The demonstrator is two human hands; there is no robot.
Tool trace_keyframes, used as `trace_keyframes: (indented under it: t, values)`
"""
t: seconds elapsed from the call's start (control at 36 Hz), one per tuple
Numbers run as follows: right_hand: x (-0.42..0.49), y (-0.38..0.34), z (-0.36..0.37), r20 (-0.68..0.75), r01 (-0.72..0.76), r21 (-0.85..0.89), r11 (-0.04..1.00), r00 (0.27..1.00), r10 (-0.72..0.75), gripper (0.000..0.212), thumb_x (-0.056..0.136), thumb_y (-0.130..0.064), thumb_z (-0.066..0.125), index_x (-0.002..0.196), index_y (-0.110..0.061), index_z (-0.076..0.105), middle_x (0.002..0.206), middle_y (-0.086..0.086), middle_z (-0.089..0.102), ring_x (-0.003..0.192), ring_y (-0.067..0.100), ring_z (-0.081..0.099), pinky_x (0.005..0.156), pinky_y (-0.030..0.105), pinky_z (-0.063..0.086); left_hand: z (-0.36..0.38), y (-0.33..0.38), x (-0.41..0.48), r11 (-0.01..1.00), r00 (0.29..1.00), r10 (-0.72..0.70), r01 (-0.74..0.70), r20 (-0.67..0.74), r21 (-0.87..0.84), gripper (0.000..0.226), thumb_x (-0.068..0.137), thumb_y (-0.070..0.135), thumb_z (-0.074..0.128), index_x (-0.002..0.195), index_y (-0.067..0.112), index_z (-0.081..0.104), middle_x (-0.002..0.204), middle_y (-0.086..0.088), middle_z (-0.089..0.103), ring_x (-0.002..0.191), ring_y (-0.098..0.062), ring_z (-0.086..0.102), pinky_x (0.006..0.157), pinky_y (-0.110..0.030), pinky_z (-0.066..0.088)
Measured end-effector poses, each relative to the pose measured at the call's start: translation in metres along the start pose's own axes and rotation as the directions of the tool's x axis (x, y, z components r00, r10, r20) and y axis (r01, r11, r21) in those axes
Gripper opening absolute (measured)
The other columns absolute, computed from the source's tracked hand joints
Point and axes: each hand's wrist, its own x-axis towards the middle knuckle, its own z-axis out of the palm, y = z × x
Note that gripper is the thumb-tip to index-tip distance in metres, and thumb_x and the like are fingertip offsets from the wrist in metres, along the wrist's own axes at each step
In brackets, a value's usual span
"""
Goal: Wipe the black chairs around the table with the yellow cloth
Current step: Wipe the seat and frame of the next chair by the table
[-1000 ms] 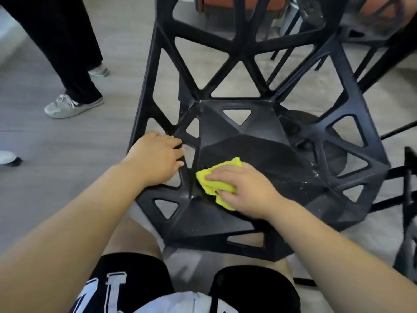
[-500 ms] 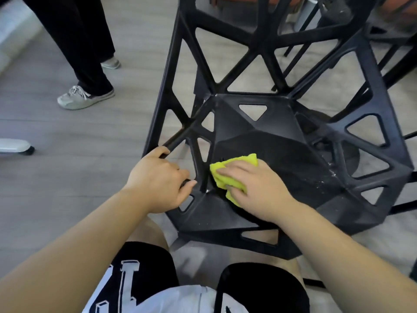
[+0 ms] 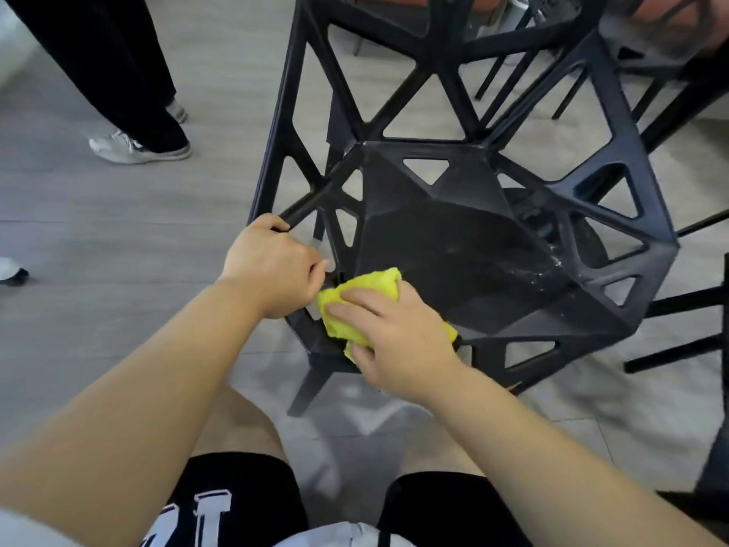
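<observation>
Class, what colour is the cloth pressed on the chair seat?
Bright yellow cloth, under the right hand; head view shows it best.

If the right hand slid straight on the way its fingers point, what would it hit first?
The right hand would likely meet the left hand, which grips the black chair just past the yellow cloth. Depth unclear.
</observation>
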Motion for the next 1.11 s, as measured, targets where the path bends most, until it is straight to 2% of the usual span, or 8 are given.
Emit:
trace_keyframes:
  t: [0.11,0.28,0.44,0.56,0.67,0.89,1.06,1.11]
  values:
    - [-0.003,0.037,-0.01,-0.029,-0.192,-0.069,0.979,0.981,0.191,0.046,0.074,-0.036,0.038,0.112,-0.026,0.062,0.115,-0.003,0.063,0.094,0.037,0.059,0.075,0.045,0.049,0.002,-0.002,0.001,1.0,1.0,0.005,-0.005,0.004,-0.002,0.048,0.099,0.039,0.017,0.075,0.029,0.057,0.067,0.007,0.063,0.078,-0.012,0.059,0.104,-0.029,0.025]
    - [-0.009,0.048,-0.013,-0.121,-0.656,-0.248,0.712,0.751,0.65,0.043,0.089,-0.033,0.043,0.13,-0.021,0.047,0.127,0.003,0.051,0.105,0.039,0.048,0.08,0.04,0.038,0.008,-0.003,0.0,1.0,0.999,0.006,-0.006,-0.04,0.009,0.047,0.098,0.039,0.015,0.07,0.027,0.051,0.062,0.007,0.06,0.071,-0.013,0.058,0.103,-0.03,0.029]
    - [-0.005,-0.041,0.025,-0.205,-0.272,-0.115,0.955,0.948,0.245,0.048,0.079,-0.025,0.044,0.121,-0.011,0.062,0.117,0.01,0.062,0.073,0.037,0.052,0.063,0.039,0.042,0.018,-0.006,-0.001,0.999,0.98,0.012,-0.018,-0.198,-0.033,0.056,0.095,0.034,0.02,0.063,0.018,0.063,0.051,0.0,0.061,0.055,-0.024,0.057,0.085,-0.027,0.029]
    - [-0.009,-0.049,0.03,-0.256,-0.128,-0.096,0.987,0.962,0.1,0.043,0.08,-0.022,0.052,0.121,-0.014,0.064,0.117,0.007,0.063,0.084,0.036,0.052,0.065,0.04,0.047,0.009,-0.007,-0.007,0.998,0.938,0.068,-0.07,-0.34,0.007,0.032,0.081,0.012,0.061,0.049,0.013,0.06,0.042,-0.002,0.055,0.046,-0.027,0.059,0.067,-0.026,0.03]
    - [-0.033,-0.001,0.007,-0.237,-0.24,-0.152,0.959,0.951,0.2,0.044,0.078,-0.026,0.051,0.119,-0.017,0.064,0.119,0.005,0.063,0.088,0.034,0.058,0.076,0.04,0.042,-0.002,-0.005,-0.008,0.993,0.991,0.049,-0.061,-0.127,-0.096,0.035,0.1,0.029,0.035,0.078,0.018,0.06,0.075,-0.004,0.066,0.09,-0.027,0.058,0.082,-0.029,0.035]
    - [-0.061,0.083,-0.047,-0.263,-0.864,-0.071,0.498,0.498,0.826,0.041,0.083,-0.022,0.053,0.124,-0.017,0.059,0.123,0.012,0.058,0.106,0.04,0.05,0.093,0.044,0.037,-0.011,0.006,0.004,0.999,0.999,0.04,-0.04,0.007,0.033,0.043,0.099,0.044,0.022,0.079,0.021,0.053,0.061,0.006,0.046,0.067,-0.02,0.051,0.069,-0.03,0.035]
    - [-0.05,0.052,-0.025,-0.101,-0.467,-0.125,0.876,0.884,0.457,0.047,0.076,-0.035,0.042,0.116,-0.025,0.064,0.118,-0.004,0.063,0.096,0.034,0.058,0.083,0.04,0.043,-0.027,0.056,0.036,0.965,0.997,0.0,-0.019,-0.074,-0.261,0.034,0.1,0.038,0.029,0.096,0.019,0.057,0.09,0.001,0.056,0.085,-0.024,0.057,0.057,-0.029,0.034]
    - [-0.056,0.06,-0.029,-0.07,-0.37,-0.054,0.928,0.928,0.366,0.046,0.078,-0.033,0.043,0.117,-0.023,0.065,0.118,-0.003,0.063,0.099,0.031,0.06,0.085,0.04,0.046,-0.026,0.07,0.051,0.957,1.0,0.028,-0.027,-0.001,-0.289,0.031,0.1,0.033,0.029,0.106,0.019,0.056,0.104,-0.002,0.056,0.095,-0.026,0.056,0.063,-0.033,0.039]
